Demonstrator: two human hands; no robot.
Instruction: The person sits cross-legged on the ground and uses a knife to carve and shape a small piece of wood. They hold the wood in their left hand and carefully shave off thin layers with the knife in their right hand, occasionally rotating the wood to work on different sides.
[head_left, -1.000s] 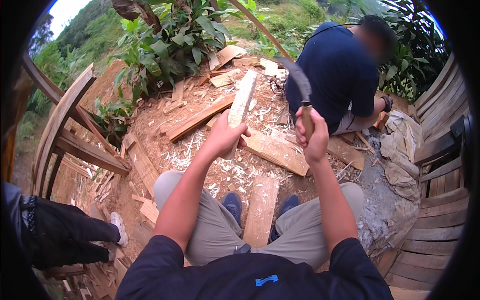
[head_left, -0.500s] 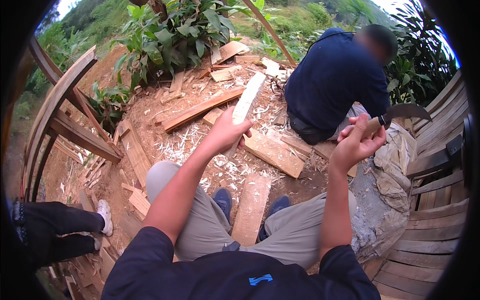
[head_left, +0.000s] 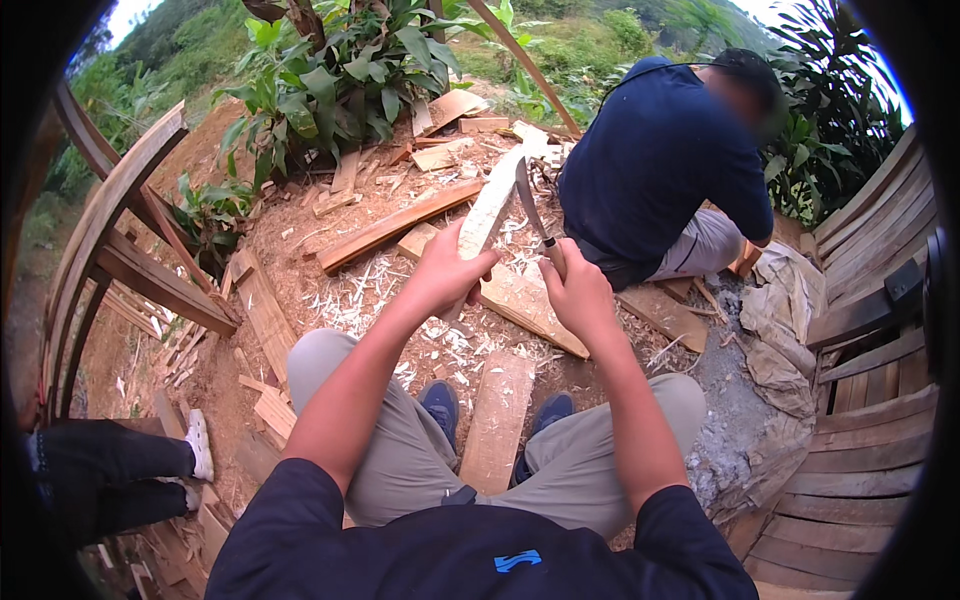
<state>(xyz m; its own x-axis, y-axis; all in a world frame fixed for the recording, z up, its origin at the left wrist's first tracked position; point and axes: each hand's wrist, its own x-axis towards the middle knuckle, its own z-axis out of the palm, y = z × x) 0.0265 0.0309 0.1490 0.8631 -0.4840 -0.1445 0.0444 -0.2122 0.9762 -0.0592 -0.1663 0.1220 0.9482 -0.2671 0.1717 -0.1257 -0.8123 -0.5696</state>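
Note:
My left hand (head_left: 450, 267) grips the lower part of a pale, flat piece of wood (head_left: 488, 205), which points up and away from me. In my right hand (head_left: 580, 296) is the wooden handle of a curved knife (head_left: 531, 198). Its dark blade rises beside the right edge of the wood, near the upper end; whether it touches cannot be made out. Both hands are in front of my knees, above ground strewn with shavings (head_left: 365, 290).
A plank (head_left: 498, 420) lies between my shoes. More boards (head_left: 530, 308) and a beam (head_left: 400, 226) lie ahead. A person in dark blue (head_left: 665, 150) sits close at the far right. Another person's legs (head_left: 120, 455) show at left. A slatted wooden structure (head_left: 850, 470) stands right.
My right hand has swung left and inward with the knife, from out at the right to beside the wood. My left hand still grips the wood, nearly unmoved.

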